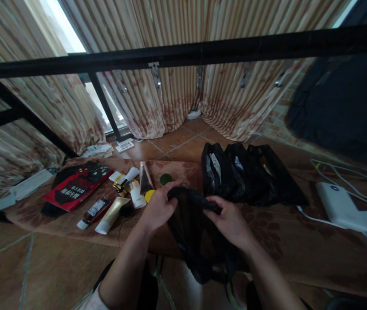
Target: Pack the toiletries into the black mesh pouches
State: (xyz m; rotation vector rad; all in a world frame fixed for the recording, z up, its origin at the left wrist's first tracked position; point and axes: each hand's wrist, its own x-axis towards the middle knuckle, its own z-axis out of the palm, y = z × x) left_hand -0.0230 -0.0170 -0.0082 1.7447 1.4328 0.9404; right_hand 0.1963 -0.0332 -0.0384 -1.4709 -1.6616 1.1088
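A black, partly see-through mesh bag point(199, 237) hangs between my hands, over the front edge of the cloth-covered surface. My left hand point(160, 206) grips the left side of its rim, while my right hand point(226, 219) pinches the right side. Between them the mouth is spread apart. Just beyond my right hand lies a black organizer point(254, 176) with several pockets, pale items showing inside. Left of my left hand are a white bottle point(136, 196), a dark tube point(145, 178), a gold tube with a white cap point(112, 215), a dark bottle point(94, 211) and a yellow disc point(149, 196).
A red and black book point(76, 185) lies at the left of the brown cloth point(276, 237). To the right sit a white power bank point(341, 206) and cables point(347, 176). A black metal bar point(183, 54) with clips crosses before the curtains point(157, 103).
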